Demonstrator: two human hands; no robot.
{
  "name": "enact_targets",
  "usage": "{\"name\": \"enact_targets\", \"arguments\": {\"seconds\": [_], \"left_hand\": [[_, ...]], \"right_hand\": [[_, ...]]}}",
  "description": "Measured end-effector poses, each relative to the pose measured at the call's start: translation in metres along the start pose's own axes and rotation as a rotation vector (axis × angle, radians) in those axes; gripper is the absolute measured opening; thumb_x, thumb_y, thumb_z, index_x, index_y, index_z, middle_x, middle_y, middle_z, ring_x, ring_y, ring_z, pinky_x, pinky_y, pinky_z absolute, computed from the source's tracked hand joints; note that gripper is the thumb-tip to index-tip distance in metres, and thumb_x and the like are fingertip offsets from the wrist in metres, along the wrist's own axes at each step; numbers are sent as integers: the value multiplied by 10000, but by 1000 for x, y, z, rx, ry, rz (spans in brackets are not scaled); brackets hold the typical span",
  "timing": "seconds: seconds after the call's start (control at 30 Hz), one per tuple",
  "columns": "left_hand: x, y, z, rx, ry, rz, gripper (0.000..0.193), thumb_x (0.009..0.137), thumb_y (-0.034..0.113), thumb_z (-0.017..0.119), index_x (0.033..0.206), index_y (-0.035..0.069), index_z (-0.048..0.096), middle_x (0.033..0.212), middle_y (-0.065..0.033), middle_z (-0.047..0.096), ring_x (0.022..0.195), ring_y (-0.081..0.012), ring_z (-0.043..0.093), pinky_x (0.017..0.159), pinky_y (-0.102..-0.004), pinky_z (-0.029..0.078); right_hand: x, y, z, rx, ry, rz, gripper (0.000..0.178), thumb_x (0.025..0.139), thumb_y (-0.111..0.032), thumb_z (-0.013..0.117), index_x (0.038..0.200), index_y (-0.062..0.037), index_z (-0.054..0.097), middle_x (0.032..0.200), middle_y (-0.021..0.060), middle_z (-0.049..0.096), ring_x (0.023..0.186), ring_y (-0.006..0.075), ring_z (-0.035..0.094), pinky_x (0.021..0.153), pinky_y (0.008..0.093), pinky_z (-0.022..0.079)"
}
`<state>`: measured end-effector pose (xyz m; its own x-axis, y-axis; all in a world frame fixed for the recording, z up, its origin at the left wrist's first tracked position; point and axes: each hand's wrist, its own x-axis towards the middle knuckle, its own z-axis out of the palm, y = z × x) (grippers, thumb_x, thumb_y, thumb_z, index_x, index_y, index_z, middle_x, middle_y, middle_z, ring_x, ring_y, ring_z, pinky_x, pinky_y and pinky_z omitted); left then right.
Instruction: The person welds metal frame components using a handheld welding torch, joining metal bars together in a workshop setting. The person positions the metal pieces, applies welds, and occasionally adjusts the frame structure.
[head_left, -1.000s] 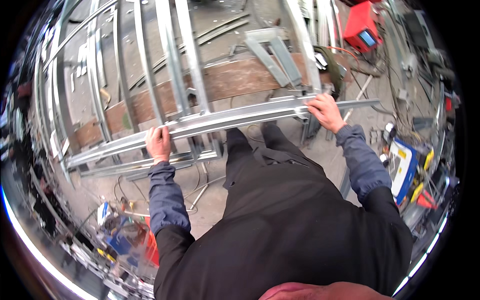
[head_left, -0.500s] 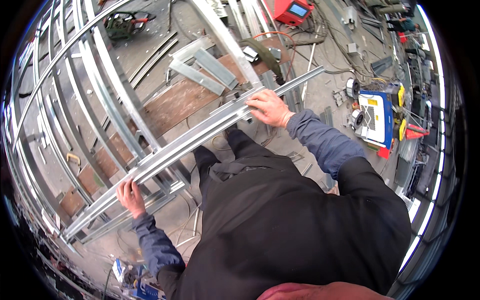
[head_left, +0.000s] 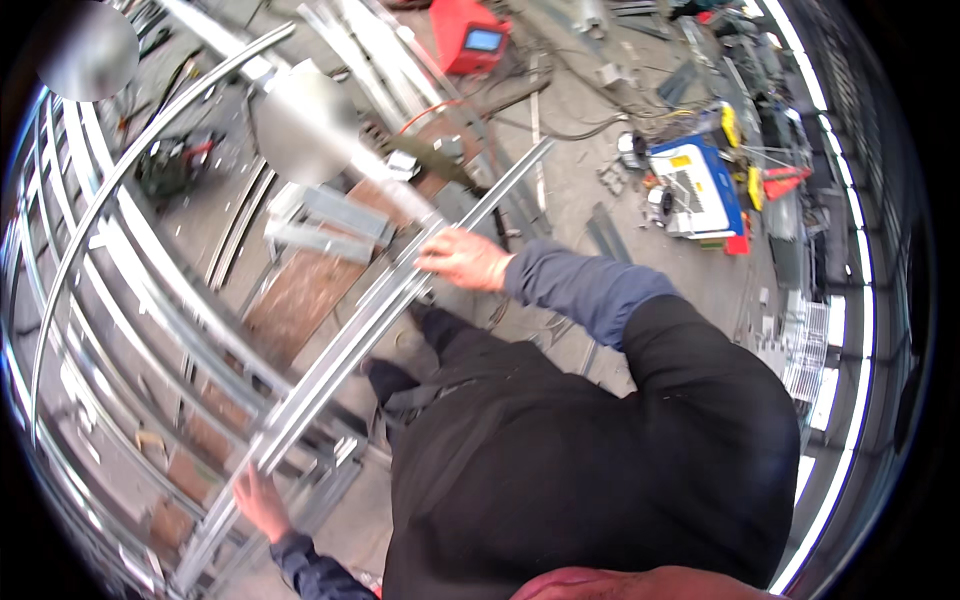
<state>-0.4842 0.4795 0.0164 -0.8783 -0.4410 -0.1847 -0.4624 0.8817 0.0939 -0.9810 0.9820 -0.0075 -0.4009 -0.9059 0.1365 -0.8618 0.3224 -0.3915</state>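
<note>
A long silvery metal channel lies slantwise in front of me, on the near end of a frame of metal bars. My right hand grips its upper right part, fingers curled over the edge. Farther down the same channel, my left hand is at its near edge with the fingers stretched out and slightly blurred. The fingertips reach the metal; whether they press on it I cannot tell.
Short grey metal pieces rest on a brown board beyond the channel. At the far right stand a red machine with a screen and a blue-and-white machine. Cables run over the floor. Blurred patches hide parts of the frame.
The view has turned, so the channel looks steeper and the machines sit farther left. My left hand's fingers have gone from bent over the channel to stretched out; my right hand stays on it.
</note>
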Motion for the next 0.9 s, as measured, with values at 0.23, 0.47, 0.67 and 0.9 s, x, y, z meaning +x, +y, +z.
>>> {"name": "enact_targets", "arguments": {"seconds": [0.23,0.47,0.67,0.9], "left_hand": [[-1,3,-6,87,-126,60,500,1058,318,691,1544,212,639,1289,-173,683,1203,-344,643,1047,-497,517],[9,0,-25,52,-164,152,476,1089,348,680,1552,244,637,1246,-188,661,1140,-399,646,923,-519,554],[-19,-16,-22,-27,3,-140,540,1055,423,708,1524,163,641,1390,-208,665,1227,-458,642,1008,-580,530],[-27,-61,-10,-46,-164,-229,372,1041,328,716,1361,139,733,1370,-209,685,1216,-456,657,1005,-563,539]], "right_hand": [[-4,19,0,-26,26,-98,465,841,-190,782,1304,-205,741,1147,47,680,1070,313,654,922,459,574],[-1,15,0,-12,60,-101,451,848,-198,786,1295,-172,742,1165,33,690,1030,302,653,882,445,588],[1,9,-6,-74,22,-101,485,834,-190,785,1316,-165,743,1218,22,705,1062,287,656,890,422,612],[1,11,-5,-88,-14,-115,496,836,-185,766,1329,-137,731,1229,31,704,1060,299,651,896,430,606]]}}
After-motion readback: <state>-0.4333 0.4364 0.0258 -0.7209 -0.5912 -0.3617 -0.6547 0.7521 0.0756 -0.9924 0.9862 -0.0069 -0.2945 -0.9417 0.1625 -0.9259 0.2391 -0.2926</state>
